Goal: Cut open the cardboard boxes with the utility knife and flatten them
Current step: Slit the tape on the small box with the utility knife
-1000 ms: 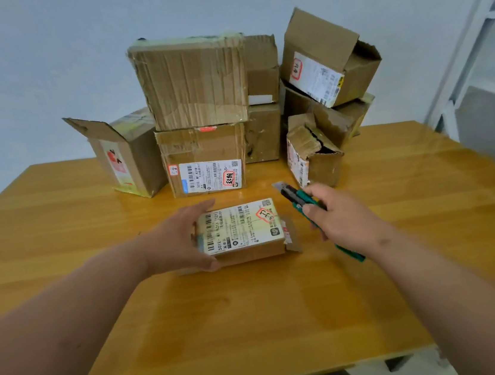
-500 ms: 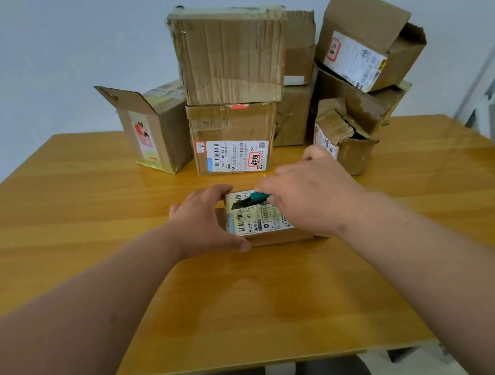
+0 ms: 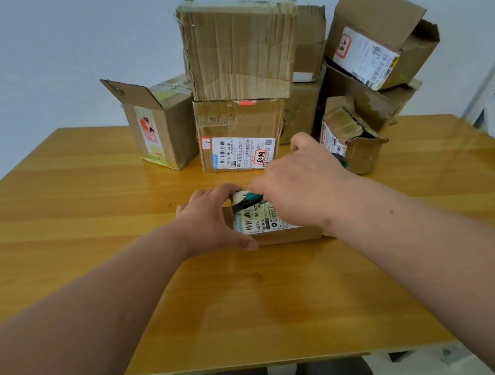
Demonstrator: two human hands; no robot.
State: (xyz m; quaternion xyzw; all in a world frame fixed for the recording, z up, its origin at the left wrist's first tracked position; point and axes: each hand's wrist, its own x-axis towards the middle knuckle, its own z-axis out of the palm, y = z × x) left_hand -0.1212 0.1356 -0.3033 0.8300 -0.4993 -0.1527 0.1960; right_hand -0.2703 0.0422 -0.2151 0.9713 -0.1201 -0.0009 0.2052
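A small flat cardboard box [image 3: 280, 235] with a white shipping label lies on the wooden table [image 3: 254, 305] in front of me. My left hand [image 3: 210, 221] grips its left end, thumb on the near side and fingers curled over the far edge. My right hand [image 3: 299, 185] holds a green utility knife [image 3: 249, 201] over the box top. The knife's dark tip points left and sits on the label near my left fingers. My right hand hides the right half of the box.
Several cardboard boxes are piled at the back of the table: an open one [image 3: 159, 126] at left, a labelled box [image 3: 238, 135] with a larger one [image 3: 238, 48] on it, and tilted open boxes [image 3: 374, 34] at right. A small torn box [image 3: 349, 134] stands just behind my right hand.
My right hand brought the knife from the right side of the box over its top, and the blade tip has moved left toward my left hand. My left hand keeps its grip.
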